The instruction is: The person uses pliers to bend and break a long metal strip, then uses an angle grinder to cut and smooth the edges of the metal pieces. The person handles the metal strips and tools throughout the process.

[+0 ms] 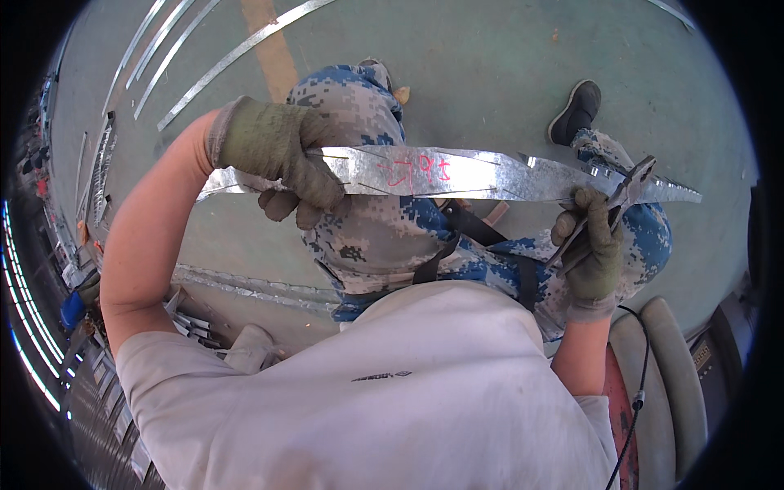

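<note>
Left grip (282, 149), gloved in green, is closed round the metal strip (425, 173), and we lose a stretch of it behind those fingers before its left end shows again under the wrist. Across to the right grip (594, 253), gloved too, curled round the handles of a plier-like tool (635, 181); we catch only parts of those handles. The tool's head overlaps the strip towards its right end, and we can't tell whether the jaws bite. Our strip spans the space above the camouflage trousers (351, 224), red marks mid-length, glare washing parts out. Out on the green floor (482, 73), more strips (245, 61) lie, some cut off by the upper edge. One dark shoe (576, 110) shows; the other we barely glimpse past the knee. Clutter at the left rim is too blurred to name.
</note>
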The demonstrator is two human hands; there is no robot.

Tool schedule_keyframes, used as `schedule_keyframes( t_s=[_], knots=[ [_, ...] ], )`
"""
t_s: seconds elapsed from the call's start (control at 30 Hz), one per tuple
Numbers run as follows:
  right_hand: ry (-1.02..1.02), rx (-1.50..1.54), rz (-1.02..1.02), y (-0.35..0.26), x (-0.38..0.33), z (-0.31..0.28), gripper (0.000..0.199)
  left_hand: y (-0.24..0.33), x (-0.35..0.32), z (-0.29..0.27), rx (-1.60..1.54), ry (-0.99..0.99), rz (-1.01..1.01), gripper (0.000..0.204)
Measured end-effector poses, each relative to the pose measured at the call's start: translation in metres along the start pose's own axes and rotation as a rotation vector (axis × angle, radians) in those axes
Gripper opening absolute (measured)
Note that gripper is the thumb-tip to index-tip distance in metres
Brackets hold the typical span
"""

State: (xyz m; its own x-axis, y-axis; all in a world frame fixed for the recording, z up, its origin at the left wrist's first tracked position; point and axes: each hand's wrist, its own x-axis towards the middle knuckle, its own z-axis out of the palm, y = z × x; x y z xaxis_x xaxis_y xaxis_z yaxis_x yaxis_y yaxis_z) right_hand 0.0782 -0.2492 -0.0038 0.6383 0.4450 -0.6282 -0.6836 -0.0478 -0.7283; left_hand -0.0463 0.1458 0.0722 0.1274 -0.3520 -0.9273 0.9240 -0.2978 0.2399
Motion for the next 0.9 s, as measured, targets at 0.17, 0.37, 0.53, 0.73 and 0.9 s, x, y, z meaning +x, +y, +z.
schedule_keyframes(
  t_s=[0.17,0.37,0.53,0.73,0.9],
  knots=[
    [0.023,-0.049,-0.006,-0.003,-0.002,0.003,0.034,-0.004,0.000,-0.004,-0.007,-0.030,0.005,0.023],
    [0.029,0.007,0.025,0.001,-0.002,0.003,0.033,-0.002,0.000,-0.001,0.025,-0.011,0.003,0.027],
    [-0.047,0.119,0.041,0.005,-0.002,-0.001,0.031,-0.002,0.000,0.002,0.023,0.023,0.010,0.024],
    [-0.057,0.241,-0.014,0.010,0.000,-0.002,0.032,0.003,-0.002,0.005,0.102,0.058,0.029,0.027],
    [-0.087,0.219,-0.110,0.009,-0.007,-0.004,0.032,-0.006,-0.003,0.016,0.155,0.119,0.067,0.025]
  ],
)
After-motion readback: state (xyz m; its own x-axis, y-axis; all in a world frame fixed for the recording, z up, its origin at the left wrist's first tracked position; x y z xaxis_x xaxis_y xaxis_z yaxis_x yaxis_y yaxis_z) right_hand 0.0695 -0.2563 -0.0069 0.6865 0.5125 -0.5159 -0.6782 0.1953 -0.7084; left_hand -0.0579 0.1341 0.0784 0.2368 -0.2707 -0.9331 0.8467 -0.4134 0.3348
